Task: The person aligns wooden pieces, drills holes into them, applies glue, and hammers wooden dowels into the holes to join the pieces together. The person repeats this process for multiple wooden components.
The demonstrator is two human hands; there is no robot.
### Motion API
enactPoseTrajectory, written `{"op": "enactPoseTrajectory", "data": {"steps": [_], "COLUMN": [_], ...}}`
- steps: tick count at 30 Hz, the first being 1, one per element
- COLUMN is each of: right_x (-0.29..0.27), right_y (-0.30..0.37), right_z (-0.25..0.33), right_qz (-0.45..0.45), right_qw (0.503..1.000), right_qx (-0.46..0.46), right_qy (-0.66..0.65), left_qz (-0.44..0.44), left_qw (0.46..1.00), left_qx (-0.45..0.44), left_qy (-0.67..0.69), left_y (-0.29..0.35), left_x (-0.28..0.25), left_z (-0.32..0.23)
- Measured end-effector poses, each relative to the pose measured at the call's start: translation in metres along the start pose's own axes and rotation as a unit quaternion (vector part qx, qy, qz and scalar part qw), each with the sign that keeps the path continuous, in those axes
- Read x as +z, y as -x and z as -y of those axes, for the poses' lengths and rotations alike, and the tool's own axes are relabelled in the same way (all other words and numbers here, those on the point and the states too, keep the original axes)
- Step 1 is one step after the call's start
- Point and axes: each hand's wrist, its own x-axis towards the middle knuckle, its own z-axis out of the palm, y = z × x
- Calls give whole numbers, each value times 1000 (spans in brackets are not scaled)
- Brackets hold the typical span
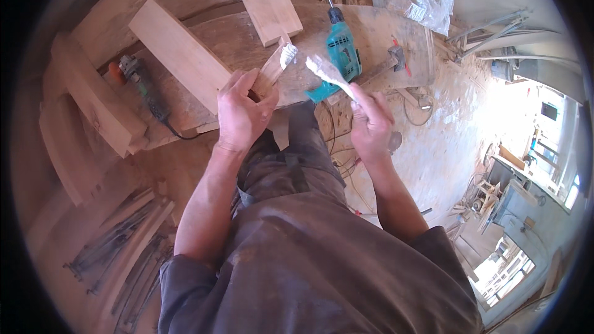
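My left hand (241,108) is closed around a short, narrow piece of wood (270,74), held tilted up over the bench edge. White paste, like glue, coats its far end. Between the fingers of my right hand (373,117) is a slim glue-covered spreader (329,73); whether it is a brush or a flat stick I cannot tell. Its white tip points toward the coated end of the wood, with a small gap between them. Just beyond, a teal power drill (341,46) with a long bit lies on the workbench (241,46).
Two pale boards (179,55) (266,3) lie on the bench. An angle grinder (143,89) with a cord and thick beams (93,96) are at left. A hammer (397,59) and a clear plastic bag (431,1) are at right. Several clamps (111,241) lie lower left.
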Motion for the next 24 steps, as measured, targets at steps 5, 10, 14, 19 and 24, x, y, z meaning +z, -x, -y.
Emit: {"op": "enactPoseTrajectory", "data": {"steps": [5,10,14,19,24], "right_x": [5,28,15,-25,-56], "right_y": [-22,-47,-65,-63,-47], "right_z": [46,62,70,77,69], "right_qz": [31,61,59,206,232], "right_qw": [992,980,996,971,971], "right_qx": [-112,-143,-67,-113,-60], "right_qy": [39,121,14,51,9], "left_qz": [51,95,57,51,-5], "left_qw": [999,991,986,967,966], "left_qx": [18,89,151,216,217], "left_qy": [0,21,-46,-127,-143], "left_y": [9,18,26,29,23], "left_x": [-27,-39,-44,-68,-85], "left_z": [-2,-13,-13,9,16]}}
